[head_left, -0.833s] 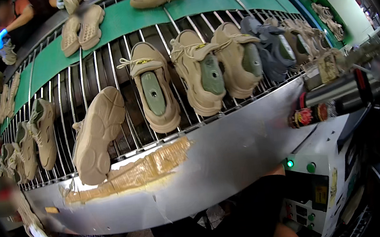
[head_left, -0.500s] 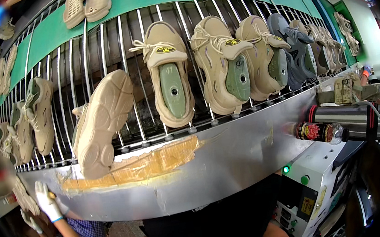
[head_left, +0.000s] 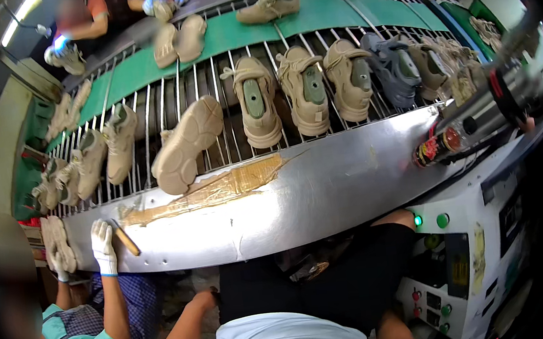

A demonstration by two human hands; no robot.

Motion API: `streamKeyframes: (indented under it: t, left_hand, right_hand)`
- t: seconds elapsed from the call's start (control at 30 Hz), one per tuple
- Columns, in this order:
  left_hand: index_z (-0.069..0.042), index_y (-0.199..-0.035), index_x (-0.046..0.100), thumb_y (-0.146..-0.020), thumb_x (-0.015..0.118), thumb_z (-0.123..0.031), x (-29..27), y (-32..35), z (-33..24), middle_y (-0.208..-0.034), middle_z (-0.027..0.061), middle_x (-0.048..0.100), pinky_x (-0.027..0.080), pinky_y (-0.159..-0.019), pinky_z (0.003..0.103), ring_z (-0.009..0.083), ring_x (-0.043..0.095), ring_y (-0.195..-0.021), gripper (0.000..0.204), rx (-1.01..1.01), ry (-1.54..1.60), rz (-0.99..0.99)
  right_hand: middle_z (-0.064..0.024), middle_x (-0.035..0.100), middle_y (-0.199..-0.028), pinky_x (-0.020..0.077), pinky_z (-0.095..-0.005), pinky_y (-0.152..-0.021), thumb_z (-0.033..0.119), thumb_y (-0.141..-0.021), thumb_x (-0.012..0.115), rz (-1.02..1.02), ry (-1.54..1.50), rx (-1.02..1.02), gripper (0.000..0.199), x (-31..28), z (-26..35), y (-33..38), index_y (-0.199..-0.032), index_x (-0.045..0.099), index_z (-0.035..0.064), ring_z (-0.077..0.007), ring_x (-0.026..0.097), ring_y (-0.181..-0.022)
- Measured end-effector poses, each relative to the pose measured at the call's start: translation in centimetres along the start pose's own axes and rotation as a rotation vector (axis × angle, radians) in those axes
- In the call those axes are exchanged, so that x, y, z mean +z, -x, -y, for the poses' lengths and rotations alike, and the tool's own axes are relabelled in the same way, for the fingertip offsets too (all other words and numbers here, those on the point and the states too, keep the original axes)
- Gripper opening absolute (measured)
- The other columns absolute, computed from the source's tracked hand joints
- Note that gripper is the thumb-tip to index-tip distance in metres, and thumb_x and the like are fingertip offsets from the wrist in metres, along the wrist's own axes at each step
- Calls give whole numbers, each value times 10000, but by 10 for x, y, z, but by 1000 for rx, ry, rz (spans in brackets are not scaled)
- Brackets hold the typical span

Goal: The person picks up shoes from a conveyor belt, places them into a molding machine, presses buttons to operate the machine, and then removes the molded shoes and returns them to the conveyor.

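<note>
Neither of my hands shows. My left arm (head_left: 185, 327) comes out of a white sleeve and its end is hidden beside my black shorts (head_left: 264, 286). Only a bit of my right arm (head_left: 393, 330) shows at the lower edge. Ahead of me, a beige sneaker (head_left: 189, 145) lies tipped with its sole up, over the rack's near edge. To its right stand a beige sneaker (head_left: 263, 121) with a green insert, two more beige ones and a dark grey sneaker (head_left: 396, 67). Several beige shoes (head_left: 122, 145) stand to the left.
A metal ledge (head_left: 326, 183) with torn brown tape (head_left: 204, 193) runs before me. At left, a co-worker's white-gloved hand (head_left: 102, 243) is beside a wooden-handled tool (head_left: 126, 239). A bottle (head_left: 438, 145) and a control box (head_left: 457, 269) are at right. Other people work across the rack (head_left: 224, 95).
My view has tilted and shifted, so the far side and its workers now show. The co-worker's gloved hand is now flat on the ledge's left part. My hands stay out of sight.
</note>
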State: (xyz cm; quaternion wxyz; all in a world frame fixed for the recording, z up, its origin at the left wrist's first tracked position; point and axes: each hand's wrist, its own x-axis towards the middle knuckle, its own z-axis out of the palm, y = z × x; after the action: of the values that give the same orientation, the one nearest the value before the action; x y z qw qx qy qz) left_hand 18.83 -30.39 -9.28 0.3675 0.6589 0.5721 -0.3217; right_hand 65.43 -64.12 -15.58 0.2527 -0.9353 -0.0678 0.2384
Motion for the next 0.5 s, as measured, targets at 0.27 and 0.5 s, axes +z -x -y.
streamKeyframes:
  t: [0.27,0.5]
  left_hand:
    - [-25,-1258,551,-845,674,-274,-207,85,-161,-1155,137,604,470,-896,352,231,568,-1021,498,637,248,-98]
    - [-106,-1423,351,-682,772,-308,-288,-21,-217,-1470,239,295,281,-1056,589,444,330,-1325,876,379,-347,-1143]
  right_hand:
    - [-239,664,-835,502,-420,-728,114,-850,572,-43,-148,-45,183,19,-11,6,-856,672,-39,-342,670,-840]
    - [-236,663,-829,502,-416,-729,114,-849,573,-170,-251,-146,182,12,-42,22,-854,672,-38,-337,671,-841]
